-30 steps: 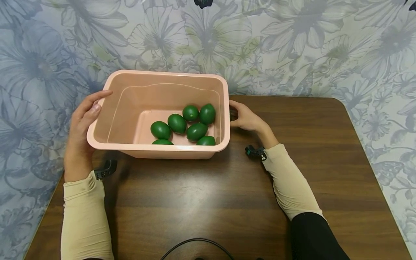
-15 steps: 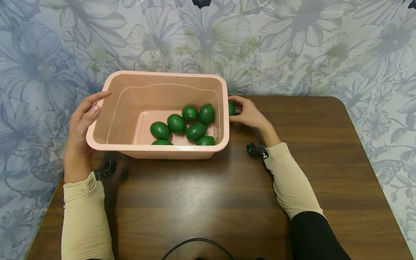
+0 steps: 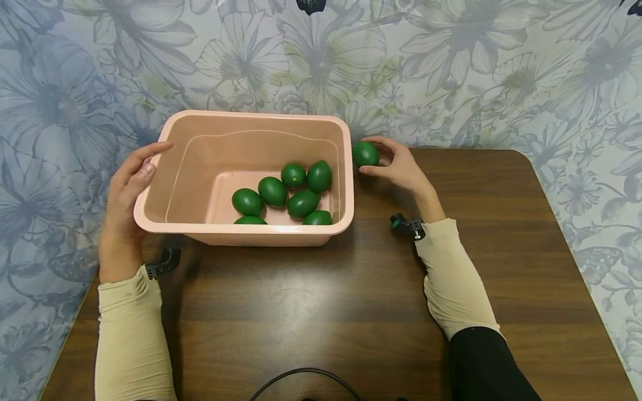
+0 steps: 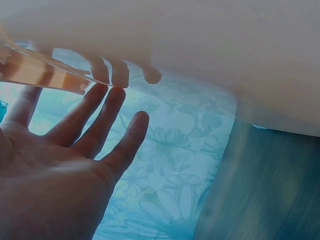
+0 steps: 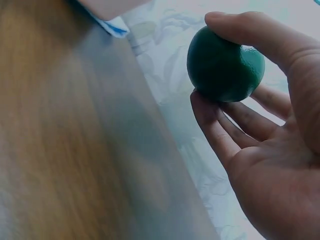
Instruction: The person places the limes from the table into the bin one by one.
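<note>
A pink plastic bin [image 3: 236, 227] stands at the table's back left, with several green limes [image 3: 273, 191] lying on its floor, mostly toward the right. My left hand [image 3: 124, 206] holds the bin's left rim, thumb on top. In the left wrist view the other fingers [image 4: 127, 140] reach up against the bin's underside by the rim. Just outside the bin's right wall, my right hand [image 3: 401, 167] pinches another lime [image 3: 365, 154] between thumb and fingertips. The right wrist view shows this lime [image 5: 225, 67] held off the table, thumb above and fingers below.
A brown wooden table [image 3: 301, 295] lies under everything, its back edge against floral wallpaper [image 3: 451, 72]. A black cable [image 3: 306, 370] curves at the front edge. Each wrist wears a small black camera [image 3: 403, 225].
My right hand has come out from beside the bin's right wall, moving up and right, with a lime coming into view in its fingers. The left hand and bin stay nearly still.
</note>
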A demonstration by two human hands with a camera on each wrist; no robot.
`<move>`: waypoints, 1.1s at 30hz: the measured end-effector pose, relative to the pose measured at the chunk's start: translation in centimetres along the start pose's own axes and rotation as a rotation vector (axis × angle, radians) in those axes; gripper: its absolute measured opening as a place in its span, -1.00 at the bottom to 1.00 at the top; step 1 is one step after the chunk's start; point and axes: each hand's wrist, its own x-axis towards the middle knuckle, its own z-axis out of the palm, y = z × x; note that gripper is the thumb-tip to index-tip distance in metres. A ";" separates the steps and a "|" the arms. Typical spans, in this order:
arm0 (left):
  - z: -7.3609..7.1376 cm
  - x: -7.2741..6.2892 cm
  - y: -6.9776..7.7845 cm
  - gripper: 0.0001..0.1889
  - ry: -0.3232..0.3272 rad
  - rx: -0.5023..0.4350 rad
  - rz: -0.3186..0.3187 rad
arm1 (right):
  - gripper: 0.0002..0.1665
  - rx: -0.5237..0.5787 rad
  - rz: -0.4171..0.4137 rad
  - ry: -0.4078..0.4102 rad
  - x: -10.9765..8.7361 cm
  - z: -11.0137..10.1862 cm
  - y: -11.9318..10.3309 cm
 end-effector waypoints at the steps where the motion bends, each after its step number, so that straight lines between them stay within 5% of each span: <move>1: 0.0 0.0 0.0 -0.45 -0.005 -0.003 0.002 | -0.20 0.000 -0.006 0.005 0.0 -0.2 0.1; 14: 0.2 0.0 0.2 -0.45 -0.001 -0.019 0.008 | -0.27 0.097 -0.080 0.130 0.2 -1.8 -3.1; 26: 0.2 -0.1 -0.2 -0.44 0.023 0.000 -0.007 | -0.32 0.041 -0.105 0.191 -0.5 -0.1 -8.3; 33: 0.0 -0.1 -0.1 -0.45 0.032 0.017 0.009 | -0.31 0.086 -0.196 0.200 0.1 0.6 -8.9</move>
